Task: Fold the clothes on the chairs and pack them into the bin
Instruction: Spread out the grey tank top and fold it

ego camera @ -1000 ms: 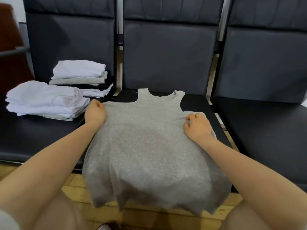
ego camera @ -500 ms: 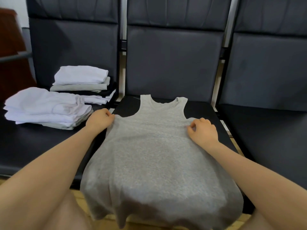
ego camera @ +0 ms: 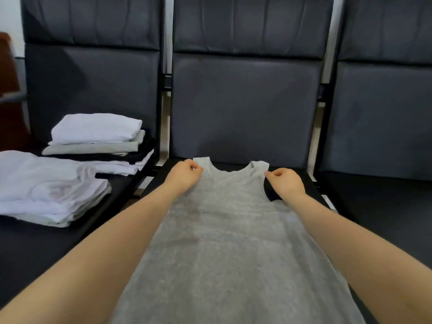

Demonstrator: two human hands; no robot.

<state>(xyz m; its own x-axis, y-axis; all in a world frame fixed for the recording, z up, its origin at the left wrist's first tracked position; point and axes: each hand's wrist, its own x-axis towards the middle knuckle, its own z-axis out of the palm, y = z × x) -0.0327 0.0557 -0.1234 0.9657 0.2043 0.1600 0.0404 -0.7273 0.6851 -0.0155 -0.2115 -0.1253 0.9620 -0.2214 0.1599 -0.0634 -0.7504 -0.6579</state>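
Grey tank top [ego camera: 233,242] spread face-up along the middle chair seat [ego camera: 301,181], ready for folding. Left hand [ego camera: 184,175] and right hand [ego camera: 286,182] each pinch a shoulder strap, tensioning the cloth flat. Beyond left, folded clothes stacks [ego camera: 70,171]; no bin visible.

At centre frame we see a heathered grey knit cloth tank top [ego camera: 229,242], matt, on dark matt leather-like padded chairs [ego camera: 243,106]; folded white cotton-like cloth stacks [ego camera: 46,190] at left.

Tank top [ego camera: 233,230] lies on the middle chair [ego camera: 245,108]; two folded stacks [ego camera: 93,141], apparently separate, occupy the left chair [ego camera: 88,85].
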